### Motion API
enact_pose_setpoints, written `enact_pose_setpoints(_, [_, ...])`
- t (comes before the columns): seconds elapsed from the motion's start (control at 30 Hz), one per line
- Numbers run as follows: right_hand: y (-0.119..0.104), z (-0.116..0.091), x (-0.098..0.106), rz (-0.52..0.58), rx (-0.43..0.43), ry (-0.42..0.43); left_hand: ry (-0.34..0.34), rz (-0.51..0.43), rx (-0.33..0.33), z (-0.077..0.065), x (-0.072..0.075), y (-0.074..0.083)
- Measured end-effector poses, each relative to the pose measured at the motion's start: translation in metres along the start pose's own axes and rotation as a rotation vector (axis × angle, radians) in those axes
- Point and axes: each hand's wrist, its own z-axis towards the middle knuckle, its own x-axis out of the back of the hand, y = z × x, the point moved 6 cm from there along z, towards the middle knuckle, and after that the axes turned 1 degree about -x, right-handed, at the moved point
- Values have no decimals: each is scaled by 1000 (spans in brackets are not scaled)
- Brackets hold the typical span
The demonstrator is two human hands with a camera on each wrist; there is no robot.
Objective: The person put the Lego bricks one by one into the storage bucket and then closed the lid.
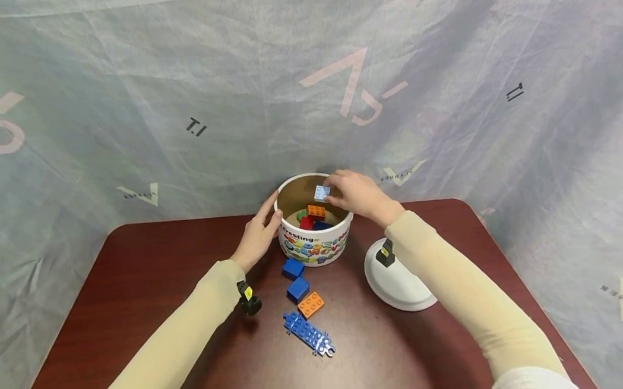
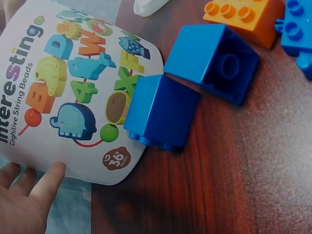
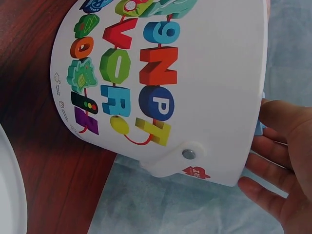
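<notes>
A white bucket (image 1: 315,254) printed with colourful letters and animals stands at the table's far side. My left hand (image 1: 256,236) rests against its left side, and in the left wrist view the extended fingers (image 2: 46,183) touch the printed wall. Over the bucket's right rim, my right hand (image 1: 362,194) pinches a light blue brick (image 1: 321,193) inside the opening. Only a sliver of that brick shows in the right wrist view. Inside the bucket lie an orange brick (image 1: 316,211), a red piece (image 1: 306,223), a dark blue piece (image 1: 321,225) and a partly hidden green piece.
In front of the bucket are two blue bricks (image 1: 293,269), an orange brick (image 1: 310,305) and a blue wheeled base plate (image 1: 308,334). A round white lid (image 1: 403,287) lies to the right, partly under my right sleeve. Grey cloth (image 1: 263,102) hangs behind the table.
</notes>
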Motion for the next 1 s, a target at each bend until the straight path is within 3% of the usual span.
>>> enact_pose_setpoints(0.53, [-6, 6, -8, 45, 69, 23, 7, -2, -22, 2, 3, -2])
enact_pose_setpoints(0.73, [-11, 9, -8, 22, 119, 42, 7, -12, -11, 0, 3, -3])
enact_pose_setpoints(1.0, [-13, 8, -12, -9, 111, 24, 2, -1, -12, 0, 4, -4])
